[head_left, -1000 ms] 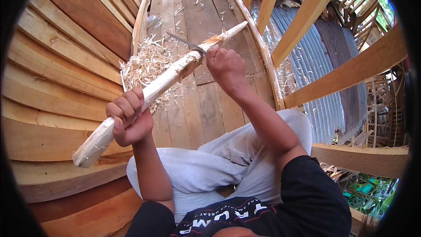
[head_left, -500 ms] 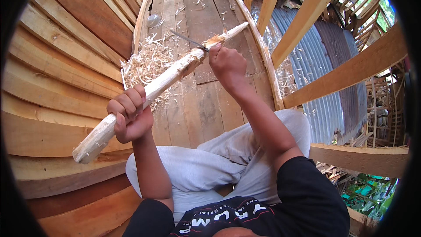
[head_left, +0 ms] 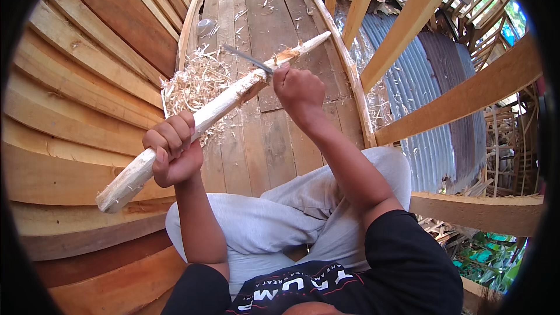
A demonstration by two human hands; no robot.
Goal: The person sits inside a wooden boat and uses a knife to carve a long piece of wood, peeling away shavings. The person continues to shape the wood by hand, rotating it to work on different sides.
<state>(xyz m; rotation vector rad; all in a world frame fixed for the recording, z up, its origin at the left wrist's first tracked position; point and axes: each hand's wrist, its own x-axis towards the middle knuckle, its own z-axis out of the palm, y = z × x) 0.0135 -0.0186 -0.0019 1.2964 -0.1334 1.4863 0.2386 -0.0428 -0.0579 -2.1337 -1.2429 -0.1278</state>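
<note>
A long, pale, peeled wooden pole (head_left: 224,102) slants across in front of me, its near end low at the left and its far tip by the right-hand edge beam. My left hand (head_left: 173,149) is wrapped round it near the thick end. In my right hand (head_left: 299,90), closed in a fist, is a knife (head_left: 248,58); its handle is hidden by the fingers. The blade crosses the top of the pole and points to the far left. Beyond it, a patch of brown bark (head_left: 286,55) still clings to the wood.
Curly wood shavings (head_left: 201,79) are heaped on the plank floor (head_left: 256,140) left of the pole. A clear cup (head_left: 205,27) lies farther off. Board walling (head_left: 76,93) rises at my left; slanted timber rails (head_left: 466,96) stand at my right, with corrugated metal sheets (head_left: 431,122) beyond.
My right hand and the knife have shifted slightly left along the pole, toward my left hand. The left hand keeps its grip, and the pole stays nearly in place.
</note>
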